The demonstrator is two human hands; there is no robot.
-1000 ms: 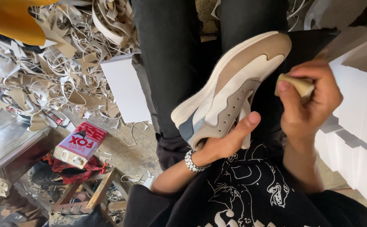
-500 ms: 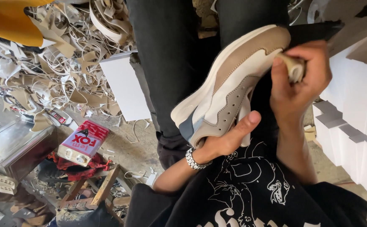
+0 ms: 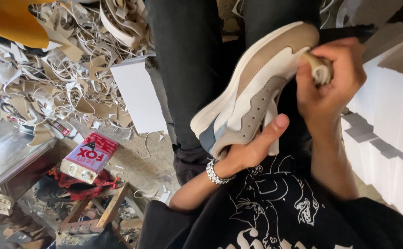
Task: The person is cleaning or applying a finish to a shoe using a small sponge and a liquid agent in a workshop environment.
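Head view: left hand (image 3: 252,150) grips the sneaker (image 3: 252,92) from below, fingers clamped on it, over the lap. Right hand (image 3: 328,87) has fingers clamped on a small block (image 3: 320,69), touching the sneaker's upper edge.

Shoemaking workshop, heaped beige and white leather offcut strips (image 3: 68,69) on the floor, red rectangular glue tin (image 3: 89,157), stacked white cardboard boxes (image 3: 390,138)

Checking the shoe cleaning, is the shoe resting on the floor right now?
No, the left hand holds the shoe up over the lap, clear of the floor.
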